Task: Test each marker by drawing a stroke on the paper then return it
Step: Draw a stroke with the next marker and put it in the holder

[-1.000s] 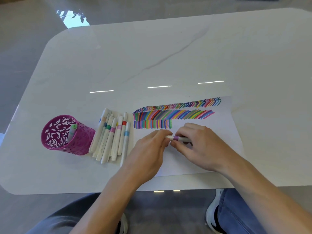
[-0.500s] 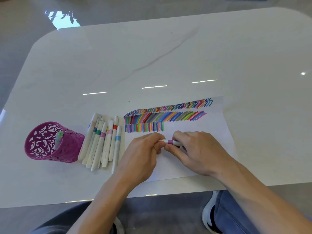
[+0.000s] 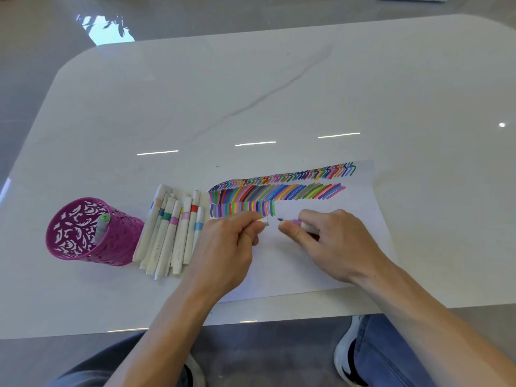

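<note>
The left hand (image 3: 226, 247) pinches a small white cap (image 3: 263, 220) with its fingers (image 3: 251, 233). The right hand (image 3: 332, 244) pinches a purple marker (image 3: 293, 222). Its bare tip points to 9 o'clock, at the cap. Cap and tip are near but apart, so the tip is free to draw. The cap is held close, likely so it can go back on fast.

Both hands are low over the paper (image 3: 321, 269), at 6 o'clock of the short third row of strokes (image 3: 243, 209). I think the next stroke goes at that row's 3 o'clock end.

At 9 o'clock of the paper, a pile (image 3: 170, 233) of markers lies on the counter (image 3: 251, 93). Past it is a pink cup (image 3: 83, 233) with one green marker (image 3: 102, 227) inside.
</note>
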